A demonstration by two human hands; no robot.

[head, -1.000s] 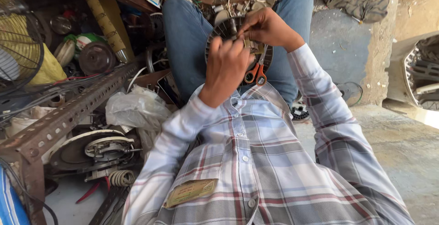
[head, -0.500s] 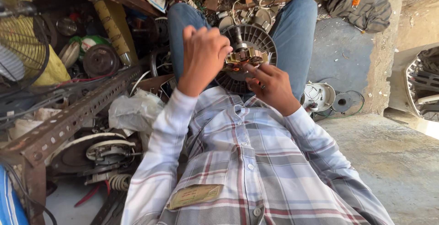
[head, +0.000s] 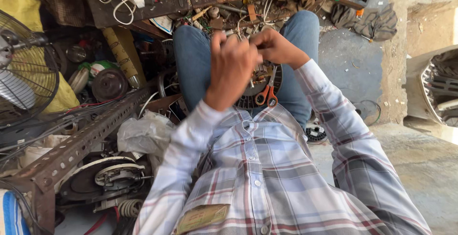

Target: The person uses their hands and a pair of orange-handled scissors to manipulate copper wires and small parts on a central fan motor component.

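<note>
The left hand (head: 231,70) and right hand (head: 276,48) meet above the lap, fingers curled together on something small and blurred; what they grip cannot be told. Beneath them a round fan motor (head: 260,89) rests on the thighs, orange-handled scissors (head: 267,94) lying on it.

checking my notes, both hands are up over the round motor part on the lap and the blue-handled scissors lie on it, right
Not quite: in the head view the scissors have orange handles, not blue. The rest holds: the left hand and right hand are raised over the round motor part on the lap.
</note>
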